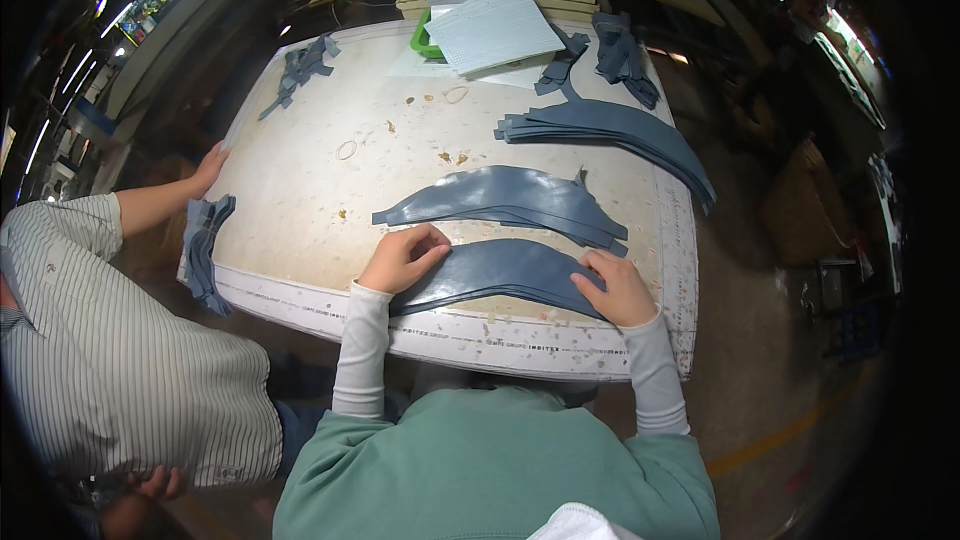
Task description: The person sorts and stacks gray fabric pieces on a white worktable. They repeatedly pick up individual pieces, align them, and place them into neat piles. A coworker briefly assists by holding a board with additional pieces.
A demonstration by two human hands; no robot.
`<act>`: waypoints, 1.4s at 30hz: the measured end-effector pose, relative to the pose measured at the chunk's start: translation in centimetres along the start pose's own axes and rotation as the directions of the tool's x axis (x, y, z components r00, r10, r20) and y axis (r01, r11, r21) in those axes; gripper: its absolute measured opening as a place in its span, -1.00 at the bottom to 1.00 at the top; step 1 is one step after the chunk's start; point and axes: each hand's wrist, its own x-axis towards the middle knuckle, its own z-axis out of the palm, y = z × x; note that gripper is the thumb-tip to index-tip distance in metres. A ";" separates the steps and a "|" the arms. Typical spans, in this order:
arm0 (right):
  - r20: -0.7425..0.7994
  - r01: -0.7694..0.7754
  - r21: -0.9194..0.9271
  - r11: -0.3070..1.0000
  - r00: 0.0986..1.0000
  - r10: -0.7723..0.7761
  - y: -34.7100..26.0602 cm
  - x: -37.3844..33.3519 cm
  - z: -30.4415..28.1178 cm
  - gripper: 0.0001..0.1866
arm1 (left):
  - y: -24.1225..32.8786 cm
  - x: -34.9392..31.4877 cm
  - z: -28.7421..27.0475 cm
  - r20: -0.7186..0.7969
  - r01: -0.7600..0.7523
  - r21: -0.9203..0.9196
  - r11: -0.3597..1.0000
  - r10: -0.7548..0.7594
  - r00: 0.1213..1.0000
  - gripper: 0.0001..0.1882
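Blue strips [505, 265], curved and stacked, are laid along the table's [290, 175] near edge. Their left end is touched by the left hand [408, 258], fingers curled, thumb close to forefinger; the right end is touched by the right hand [618, 290], fingers loosely bent, thumb laid on the top strip. Whether anything is gripped by either cannot be told. A bundle [204, 255] is draped over the table's near left corner. Toward the table's middle, a second stack [490, 193] is set. A third stack [610, 130] is spread at the table's right edge. At its far edge, papers [500, 30] are piled partly over a green tray [424, 43].
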 end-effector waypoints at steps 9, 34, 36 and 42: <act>-0.003 0.011 0.024 1.000 1.000 -0.011 0.1 0.0 0.1 -0.77 | 0.4 -0.1 -0.1 -0.014 -0.020 0.023 1.000 0.021 1.000 -0.88; -0.007 0.010 -0.028 1.000 1.000 -0.010 -0.1 -0.3 0.0 -0.77 | 0.4 -0.1 -0.2 -0.023 -0.011 0.031 0.999 0.012 1.000 -0.85; -0.019 0.038 -0.040 0.998 0.999 -0.039 0.0 -0.3 0.1 -0.77 | 0.5 -0.1 -0.3 -0.017 0.011 0.044 0.999 -0.010 1.000 -0.85; -0.037 0.060 -0.048 0.997 0.997 -0.061 0.1 -0.4 0.2 -0.77 | 0.6 -0.1 -0.2 -0.022 0.012 0.039 0.999 -0.011 1.000 -0.85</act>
